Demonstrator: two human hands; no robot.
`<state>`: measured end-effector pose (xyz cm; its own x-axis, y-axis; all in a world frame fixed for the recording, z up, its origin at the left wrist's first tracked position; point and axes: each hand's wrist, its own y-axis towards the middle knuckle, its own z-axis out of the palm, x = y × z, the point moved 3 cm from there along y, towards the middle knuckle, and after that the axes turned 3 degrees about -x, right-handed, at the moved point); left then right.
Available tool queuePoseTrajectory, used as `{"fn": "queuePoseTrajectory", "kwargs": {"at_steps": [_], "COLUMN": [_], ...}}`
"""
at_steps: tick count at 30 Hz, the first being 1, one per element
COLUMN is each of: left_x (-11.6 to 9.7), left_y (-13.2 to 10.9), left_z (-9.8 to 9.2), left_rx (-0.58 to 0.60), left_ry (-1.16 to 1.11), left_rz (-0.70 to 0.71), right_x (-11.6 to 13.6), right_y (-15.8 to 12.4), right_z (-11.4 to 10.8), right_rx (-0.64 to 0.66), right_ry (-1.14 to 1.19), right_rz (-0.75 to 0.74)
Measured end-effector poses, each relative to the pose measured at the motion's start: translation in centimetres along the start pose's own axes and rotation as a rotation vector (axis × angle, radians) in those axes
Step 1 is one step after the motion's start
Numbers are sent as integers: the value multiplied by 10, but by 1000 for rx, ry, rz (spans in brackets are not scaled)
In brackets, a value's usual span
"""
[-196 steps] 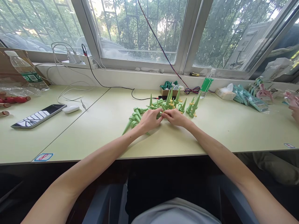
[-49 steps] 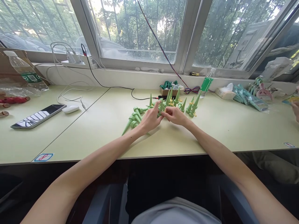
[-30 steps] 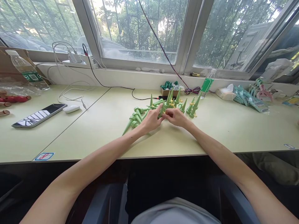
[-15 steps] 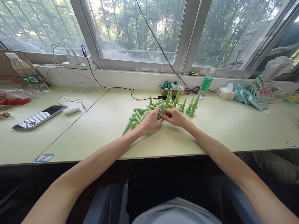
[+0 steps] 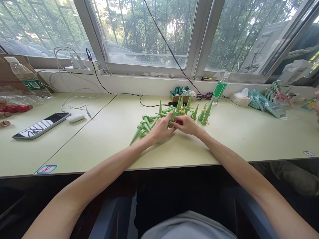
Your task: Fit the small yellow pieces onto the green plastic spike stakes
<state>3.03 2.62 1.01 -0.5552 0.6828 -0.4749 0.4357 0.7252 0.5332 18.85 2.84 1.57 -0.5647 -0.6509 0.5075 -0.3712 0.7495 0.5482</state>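
In my left hand (image 5: 161,128) a green plastic watering spike (image 5: 172,117) stands point up, gripped between thumb and fingers. My right hand (image 5: 186,125) is closed against the near right side of the same spike, pinching a small yellow valve that the fingertips mostly hide. Several spikes with yellow valves stand upright just behind and to the right, such as one spike (image 5: 205,115). To the left, several more spikes lie in a loose heap, among them a tilted spike (image 5: 135,135) close to my left wrist.
A phone (image 5: 41,126) and a white mouse-like object (image 5: 75,118) lie on the left. Behind the spikes are a small box (image 5: 175,98) and a green-labelled bottle (image 5: 220,89). Tissues (image 5: 240,99) and teal packets (image 5: 267,104) sit right. Another person's hand (image 5: 317,108) shows at the right edge.
Both my hands stay nearly still around the spike, with only a slight shift at the right fingers. At the far right edge, another person's hand has come further into view.
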Motion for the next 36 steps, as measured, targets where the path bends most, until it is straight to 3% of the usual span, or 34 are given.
{"fn": "queuePoseTrajectory", "kwargs": {"at_steps": [8,25,36], "left_x": [-2,-2,-2], "left_y": [2,0,1], "left_z": [-4,-3,-3], "left_rx": [-50,36,27], "left_ry": [-25,-108,-110], "left_rz": [-6,-24,25], "right_x": [7,7,11], "right_y": [0,-3,-3], "right_z": [-3,5,1], "right_rx": [11,-41,-47], "right_ry": [29,-148,-13], "right_rz": [-7,-111,-69]}}
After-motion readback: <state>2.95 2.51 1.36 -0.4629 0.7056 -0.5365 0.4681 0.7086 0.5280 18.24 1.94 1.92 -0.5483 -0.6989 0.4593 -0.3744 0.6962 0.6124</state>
